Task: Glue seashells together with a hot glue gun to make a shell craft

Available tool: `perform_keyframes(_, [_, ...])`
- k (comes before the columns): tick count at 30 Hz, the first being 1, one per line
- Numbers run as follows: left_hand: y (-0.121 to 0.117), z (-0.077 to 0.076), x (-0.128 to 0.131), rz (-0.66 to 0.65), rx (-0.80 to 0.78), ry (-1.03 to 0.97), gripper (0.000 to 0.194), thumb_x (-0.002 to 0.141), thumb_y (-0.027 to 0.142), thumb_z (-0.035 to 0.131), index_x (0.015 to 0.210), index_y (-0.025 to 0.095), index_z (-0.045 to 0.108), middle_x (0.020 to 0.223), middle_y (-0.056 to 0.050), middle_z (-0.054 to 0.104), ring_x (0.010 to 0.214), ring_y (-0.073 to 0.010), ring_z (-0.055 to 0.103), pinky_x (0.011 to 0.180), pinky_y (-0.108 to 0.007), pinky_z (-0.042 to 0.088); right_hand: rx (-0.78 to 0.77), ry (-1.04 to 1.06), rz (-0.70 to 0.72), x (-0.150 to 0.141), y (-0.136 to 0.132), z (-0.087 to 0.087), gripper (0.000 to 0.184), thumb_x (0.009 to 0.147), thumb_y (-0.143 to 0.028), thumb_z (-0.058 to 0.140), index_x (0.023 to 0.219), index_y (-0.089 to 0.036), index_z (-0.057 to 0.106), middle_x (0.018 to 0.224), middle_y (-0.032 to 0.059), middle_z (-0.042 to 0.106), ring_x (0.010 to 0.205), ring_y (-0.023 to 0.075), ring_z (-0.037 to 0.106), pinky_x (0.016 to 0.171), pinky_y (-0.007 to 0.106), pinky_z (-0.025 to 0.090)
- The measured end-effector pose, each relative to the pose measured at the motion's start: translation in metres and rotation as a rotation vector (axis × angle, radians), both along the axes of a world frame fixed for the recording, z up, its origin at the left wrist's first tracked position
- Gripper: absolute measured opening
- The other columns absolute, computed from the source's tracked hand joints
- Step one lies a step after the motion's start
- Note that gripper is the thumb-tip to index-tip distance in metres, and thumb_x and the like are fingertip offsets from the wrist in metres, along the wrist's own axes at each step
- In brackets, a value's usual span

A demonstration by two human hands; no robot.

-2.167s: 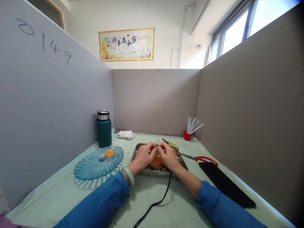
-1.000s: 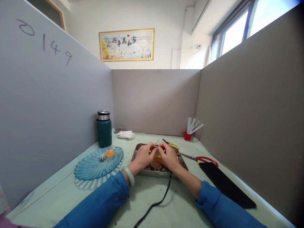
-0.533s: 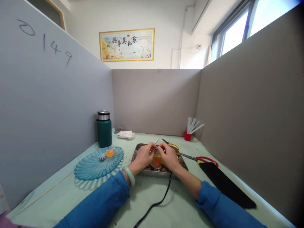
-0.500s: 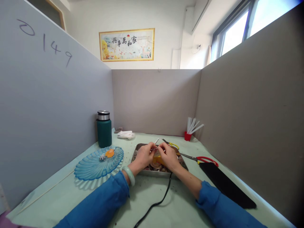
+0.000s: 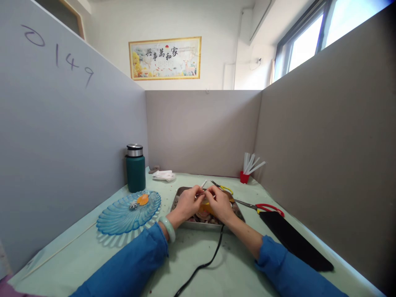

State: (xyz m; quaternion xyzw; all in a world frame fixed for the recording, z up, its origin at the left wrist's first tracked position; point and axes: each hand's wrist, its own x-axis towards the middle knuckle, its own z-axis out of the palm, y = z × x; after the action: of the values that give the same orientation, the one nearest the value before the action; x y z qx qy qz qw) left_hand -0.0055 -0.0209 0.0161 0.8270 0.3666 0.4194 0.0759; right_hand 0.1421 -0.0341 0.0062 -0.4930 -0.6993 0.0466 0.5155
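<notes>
My left hand (image 5: 189, 203) and my right hand (image 5: 219, 203) meet over a metal tray (image 5: 198, 225), thumbs and fingertips pinched close together. Whatever thin, small thing lies between the fingertips is too small to name. Under the hands, the tray holds brownish, shell-like pieces, partly hidden. An orange-yellow piece (image 5: 208, 208) shows between the two hands. Just beyond the left fingertips a white stick (image 5: 203, 183) pokes out; I cannot tell whether the fingers touch it. A pale green bangle (image 5: 168, 229) circles the left wrist.
To the left are a blue scalloped plate (image 5: 114, 218) with an orange piece, and a green bottle (image 5: 135, 173). Yellow-handled scissors (image 5: 227, 189), red-handled scissors (image 5: 269, 208) and a black strip (image 5: 297, 241) lie right. A red cup (image 5: 244, 177) holds white sticks. A black cable (image 5: 204, 266) runs in front.
</notes>
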Motion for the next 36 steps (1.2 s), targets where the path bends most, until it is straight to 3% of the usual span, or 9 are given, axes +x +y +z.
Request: perform_keyframes(36, [0.0033, -0.0010, -0.0001, 0.014, 0.023, -0.001, 0.012, 0.083, 0.023, 0.050, 0.083, 0.019, 0.061, 0.078, -0.002, 0.068, 0.070, -0.0139, 0.060, 0.066, -0.022, 0.042, 0.027, -0.010, 0.016, 0.0003, -0.0008, -0.0003, 0.019, 0.085, -0.029, 0.043, 0.073, -0.019, 0.053, 0.070, 0.0014, 0.059, 0.066, 0.0154, 0.053, 0.060, 0.025, 0.037])
